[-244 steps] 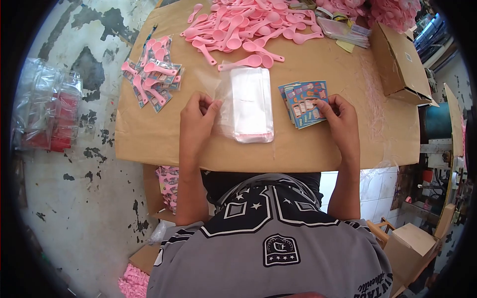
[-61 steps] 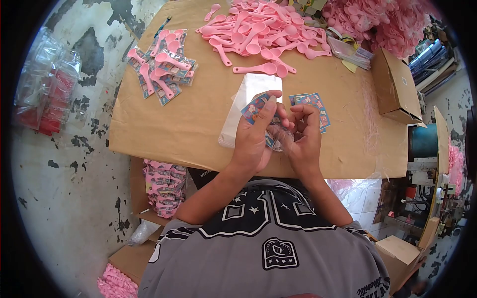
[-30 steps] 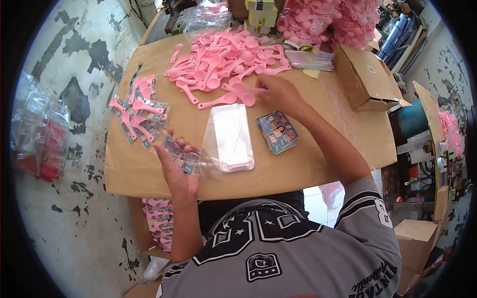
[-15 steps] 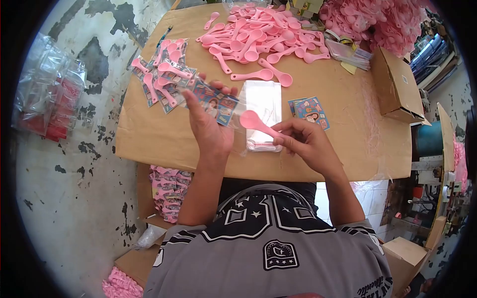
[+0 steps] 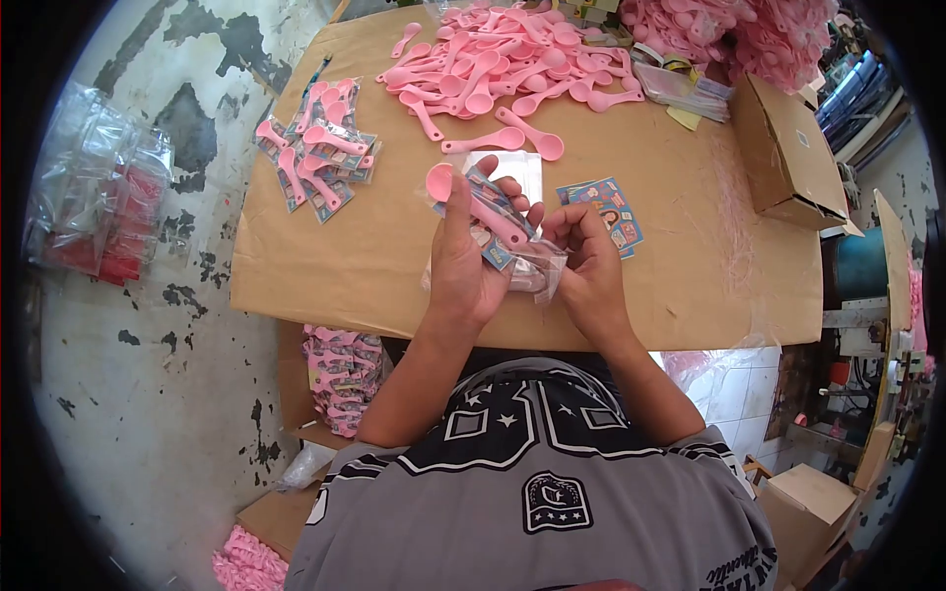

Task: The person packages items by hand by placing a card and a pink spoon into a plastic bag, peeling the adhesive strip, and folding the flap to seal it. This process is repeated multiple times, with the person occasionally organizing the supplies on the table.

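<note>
My left hand [image 5: 468,261] is closed round a clear plastic bag with a printed card [image 5: 493,246] and a pink spoon [image 5: 491,215], its thumb pressing near the spoon's bowl. At the bag's right end, the fingers of my right hand [image 5: 589,258] pinch the clear plastic [image 5: 548,274]. Beneath my hands lies a stack of clear bags [image 5: 519,169], partly covered. Just beyond my right hand are printed cards [image 5: 619,219].
A heap of pink spoons [image 5: 503,61] covers the table's [image 5: 690,266] far part. Bagged spoons with cards [image 5: 320,158] lie at the left. An open cardboard box [image 5: 788,153] stands at the right edge, near plastic packs [image 5: 680,89].
The spoon has gone from my right hand onto the bagged card in my left hand. Both hands have come together, and my right hand now pinches the bag's end.
</note>
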The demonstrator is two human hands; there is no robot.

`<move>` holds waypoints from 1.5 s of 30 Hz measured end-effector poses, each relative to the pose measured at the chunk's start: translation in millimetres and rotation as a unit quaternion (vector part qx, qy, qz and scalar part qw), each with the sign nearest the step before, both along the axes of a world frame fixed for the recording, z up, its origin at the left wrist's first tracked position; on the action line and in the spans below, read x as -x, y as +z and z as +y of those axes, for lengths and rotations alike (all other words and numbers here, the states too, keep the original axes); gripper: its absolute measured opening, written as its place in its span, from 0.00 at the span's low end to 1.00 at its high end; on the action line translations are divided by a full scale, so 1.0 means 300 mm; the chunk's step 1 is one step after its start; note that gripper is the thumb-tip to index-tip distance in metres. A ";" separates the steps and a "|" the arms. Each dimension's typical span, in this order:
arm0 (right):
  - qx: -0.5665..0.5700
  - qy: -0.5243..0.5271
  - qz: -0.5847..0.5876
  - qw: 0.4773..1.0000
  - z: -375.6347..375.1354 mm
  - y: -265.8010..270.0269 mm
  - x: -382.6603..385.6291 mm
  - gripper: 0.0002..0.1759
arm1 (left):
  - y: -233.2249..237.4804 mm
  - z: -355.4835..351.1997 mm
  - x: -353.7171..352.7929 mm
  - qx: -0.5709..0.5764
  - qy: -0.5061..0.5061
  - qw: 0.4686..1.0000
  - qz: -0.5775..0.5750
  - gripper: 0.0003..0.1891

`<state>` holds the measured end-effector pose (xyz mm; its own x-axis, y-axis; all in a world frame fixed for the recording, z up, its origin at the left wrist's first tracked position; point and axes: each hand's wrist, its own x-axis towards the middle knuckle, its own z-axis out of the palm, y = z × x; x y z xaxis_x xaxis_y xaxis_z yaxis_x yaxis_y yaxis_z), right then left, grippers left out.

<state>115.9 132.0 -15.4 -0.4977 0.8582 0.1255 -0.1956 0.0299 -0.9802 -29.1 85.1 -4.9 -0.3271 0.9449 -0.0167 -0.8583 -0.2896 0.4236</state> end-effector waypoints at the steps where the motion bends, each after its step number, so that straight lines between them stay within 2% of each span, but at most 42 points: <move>1: -0.033 -0.022 -0.019 0.999 -0.011 0.024 -0.008 0.24 | 0.002 -0.001 0.001 0.017 0.002 1.000 0.019 0.26; 2: -0.066 -0.044 -0.039 0.996 -0.018 0.043 -0.014 0.27 | 0.007 -0.002 0.002 0.033 0.005 0.999 0.037 0.25; 5: -0.354 -0.083 -0.084 0.928 -0.004 0.066 -0.043 0.30 | 0.017 0.001 0.014 0.049 -0.002 0.998 0.040 0.24; 8: -0.494 0.035 -0.125 0.860 0.016 0.114 -0.117 0.21 | 0.018 0.004 0.048 0.036 -0.024 0.999 0.003 0.24; 9: -0.431 0.079 -0.114 0.892 0.013 0.122 -0.142 0.12 | 0.019 0.002 0.063 0.030 -0.032 0.999 -0.011 0.23; 12: -0.371 0.099 -0.065 0.921 0.071 0.108 -0.183 0.09 | 0.040 -0.017 0.096 0.021 -0.062 0.998 -0.022 0.24; 13: -0.364 0.054 -0.118 0.922 0.067 0.119 -0.183 0.10 | 0.048 -0.024 0.096 0.025 -0.073 0.997 -0.018 0.25; 16: -0.478 -0.036 -0.219 0.850 0.057 0.150 -0.093 0.15 | 0.059 -0.035 0.086 0.034 -0.111 0.993 -0.012 0.26; 19: -0.573 -0.008 -0.205 0.793 0.056 0.143 -0.023 0.23 | 0.041 -0.052 0.064 0.027 -0.161 0.986 -0.020 0.28; 22: -0.565 0.027 -0.160 0.809 0.068 0.153 0.002 0.28 | 0.056 -0.079 0.057 0.041 -0.162 0.986 -0.010 0.29; 23: -0.535 0.040 -0.128 0.834 0.077 0.157 0.001 0.28 | 0.013 -0.081 0.081 0.033 -0.172 0.984 -0.023 0.30; 26: -0.398 0.044 -0.071 0.914 0.084 0.166 -0.020 0.25 | 0.019 -0.095 0.100 0.078 -0.040 0.991 0.097 0.32; 28: -0.248 -0.004 -0.080 0.965 0.047 0.168 -0.027 0.22 | 0.047 -0.108 0.107 0.046 -0.062 0.977 0.198 0.34; 30: -0.201 0.026 -0.091 0.975 0.043 0.155 -0.030 0.28 | 0.076 -0.120 0.098 0.015 -0.101 0.953 0.286 0.34; 32: -0.122 0.054 -0.098 0.986 0.011 0.155 -0.033 0.34 | 0.073 -0.117 0.067 0.037 -0.081 0.947 0.307 0.28; 33: -0.123 0.061 -0.093 0.986 0.007 0.132 -0.030 0.37 | 0.061 -0.113 0.061 0.049 -0.077 0.944 0.317 0.26; 36: -0.035 0.014 -0.061 0.997 -0.013 0.119 -0.044 0.33 | 0.055 -0.103 0.028 0.075 -0.032 0.935 0.345 0.24; 37: -0.130 -0.042 -0.081 0.987 -0.008 0.114 -0.050 0.31 | 0.062 -0.107 0.021 0.080 -0.028 0.927 0.366 0.25; 39: -0.313 -0.152 -0.120 0.930 0.018 0.107 -0.060 0.26 | 0.078 -0.109 -0.005 0.091 -0.014 0.913 0.397 0.27; 42: -0.487 -0.197 -0.171 0.833 0.058 0.143 -0.073 0.21 | 0.093 -0.114 -0.049 0.110 -0.001 0.890 0.442 0.31; 45: -0.514 -0.214 -0.184 0.810 0.073 0.155 -0.049 0.19 | 0.098 -0.119 -0.061 0.125 -0.008 0.842 0.524 0.34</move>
<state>130.7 153.8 31.0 -0.3469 0.4988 0.7943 0.3479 0.8549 -0.3849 -10.7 49.4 24.4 -0.2723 0.9593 0.0749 0.0223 -0.0715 0.9972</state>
